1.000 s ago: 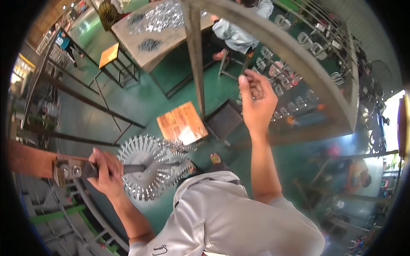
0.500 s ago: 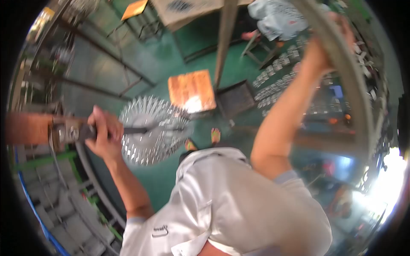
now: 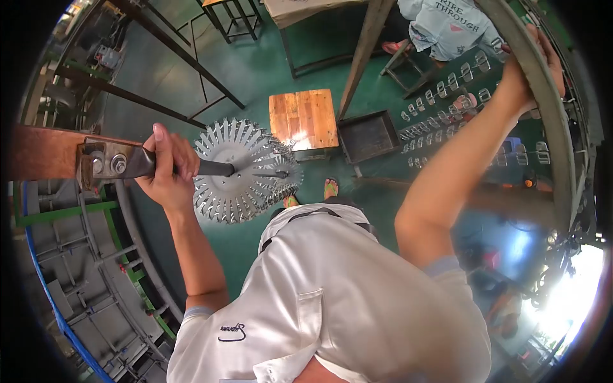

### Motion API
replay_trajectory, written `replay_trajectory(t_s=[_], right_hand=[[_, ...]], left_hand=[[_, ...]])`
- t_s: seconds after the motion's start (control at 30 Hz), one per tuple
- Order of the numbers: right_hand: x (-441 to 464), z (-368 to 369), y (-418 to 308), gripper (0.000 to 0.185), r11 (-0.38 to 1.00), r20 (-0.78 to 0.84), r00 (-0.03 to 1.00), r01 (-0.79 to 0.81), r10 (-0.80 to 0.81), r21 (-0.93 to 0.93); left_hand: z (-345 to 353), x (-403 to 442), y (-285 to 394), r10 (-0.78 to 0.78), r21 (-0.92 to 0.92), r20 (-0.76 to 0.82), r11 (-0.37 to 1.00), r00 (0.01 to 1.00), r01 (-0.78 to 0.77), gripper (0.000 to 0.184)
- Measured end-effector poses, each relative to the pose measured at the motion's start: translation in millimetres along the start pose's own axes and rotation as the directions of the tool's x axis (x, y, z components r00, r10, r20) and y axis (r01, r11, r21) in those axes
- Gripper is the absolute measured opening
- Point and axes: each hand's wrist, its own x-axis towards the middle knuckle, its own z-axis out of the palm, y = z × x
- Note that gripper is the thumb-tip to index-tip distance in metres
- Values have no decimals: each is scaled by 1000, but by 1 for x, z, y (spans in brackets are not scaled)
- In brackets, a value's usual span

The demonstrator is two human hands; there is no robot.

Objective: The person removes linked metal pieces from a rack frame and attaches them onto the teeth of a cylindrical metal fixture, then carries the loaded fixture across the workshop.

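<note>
Pressure from our left grip (image 3: 167, 173) belongs close around the dark round rod (image 3: 216, 168), and that grip is closed on it just beside the metal bracket with bolts (image 3: 118, 164). The bracket sits at the end of the flat copper-coloured bar (image 3: 48, 153). We do best to hold the rod firmly with an even wrist, thumb clear of the bolt heads, and load it gently rather than jerk it.

The rod's far end points over the pale round metal disc with slotted edges (image 3: 220, 191); we cannot tell whether they join. Our sleeve and forearm should stay clear of those projecting edges.

Our right grip (image 3: 553, 64) is at the grey metal frame (image 3: 562, 147), partly hidden by it, so we cannot tell how fully it closes. A light, sure contact there would help our balance, with the elbow clear of the rows of small metal buckles (image 3: 452, 82).
</note>
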Motion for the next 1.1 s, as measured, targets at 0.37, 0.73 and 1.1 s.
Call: replay_trajectory(t_s=[0.37, 0.73, 1.1], right_hand=[[-7, -7, 3, 21, 999, 75, 997, -12, 14, -32], [-10, -11, 2, 25, 976, 177, 982, -21, 60, -215], [-20, -11, -19, 27, 987, 190, 978, -56, 85, -149]], left_hand=[[-10, -11, 7, 8, -27, 23, 1000, 1000, -8, 48], [-28, -41, 22, 17, 9, -65, 1000, 998, -17, 49], [-47, -67, 27, 20, -19, -117, 1000, 993, -22, 49]])
